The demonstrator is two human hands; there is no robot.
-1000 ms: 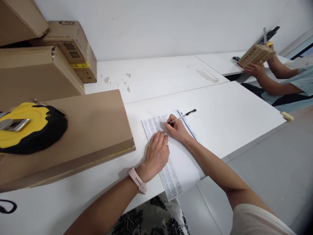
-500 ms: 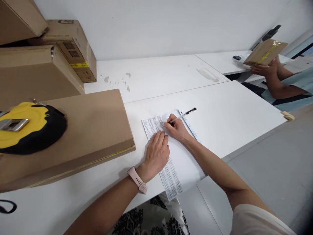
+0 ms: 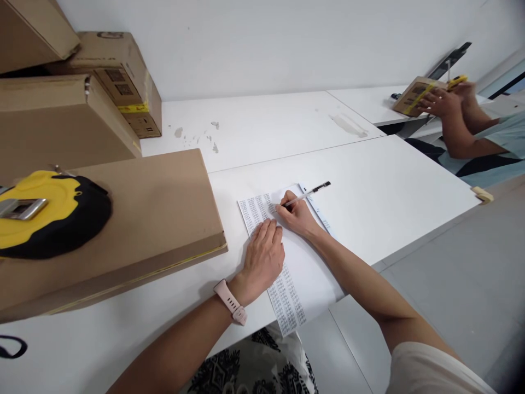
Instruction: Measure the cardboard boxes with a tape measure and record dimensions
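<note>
My right hand (image 3: pixel 298 214) grips a pen (image 3: pixel 307 193) with a clear barrel and a black end, its point down near the written columns. Under it lies a sheet of paper (image 3: pixel 305 279), partly covered with columns of small handwriting along its left side. Flat on that sheet rests my left hand (image 3: pixel 264 254), fingers stretched out and lying side by side, with nothing held. The pen's tip is hidden by my fingers. A bluish printed edge of another sheet (image 3: pixel 320 212) shows beneath my right forearm.
A large flat cardboard box (image 3: pixel 156 191) lies on the left, with a yellow and black tape measure (image 3: pixel 53 213) on it. More boxes (image 3: pixel 115 71) stack behind. At far right, another person's hands (image 3: pixel 443 101) hold a small carton (image 3: pixel 418 96) and a yellow tool (image 3: pixel 456 82).
My hands and the pen are almost still. The other person's carton has moved left and lower, and a yellow tool now shows in that person's hand.
</note>
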